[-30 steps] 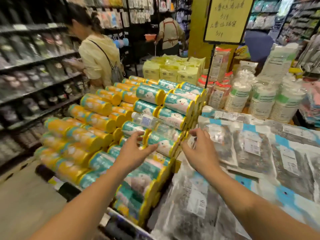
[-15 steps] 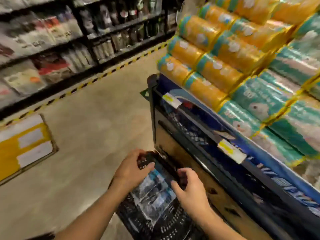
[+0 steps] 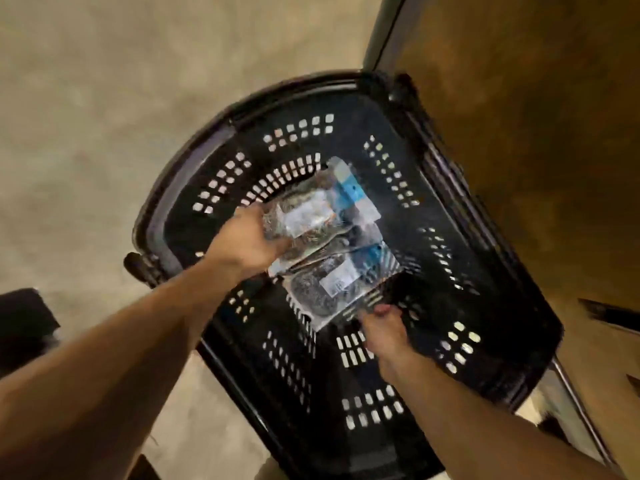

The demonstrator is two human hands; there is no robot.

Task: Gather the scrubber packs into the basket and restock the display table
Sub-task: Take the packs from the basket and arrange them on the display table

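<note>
A black perforated plastic basket [image 3: 460, 344] stands on the floor below me. Inside it lie clear scrubber packs with blue header cards and white labels. My left hand [image 3: 247, 239] grips the upper scrubber pack [image 3: 311, 213] at its left edge, fingers curled round it. A second scrubber pack [image 3: 332, 285] lies just below it on the basket's bottom. My right hand [image 3: 382, 329] pinches that lower pack's near corner. Both forearms reach down into the basket.
The brown side panel of the display table [image 3: 536, 133] rises right beside the basket, with a metal leg [image 3: 381, 36] at its corner. Beige floor [image 3: 104, 116] lies to the left. A dark object [image 3: 24, 323] sits at the left edge.
My view has swung from the display table top down to the basket on the floor. Both hands moved from the table's packs into the basket and now hold packs there.
</note>
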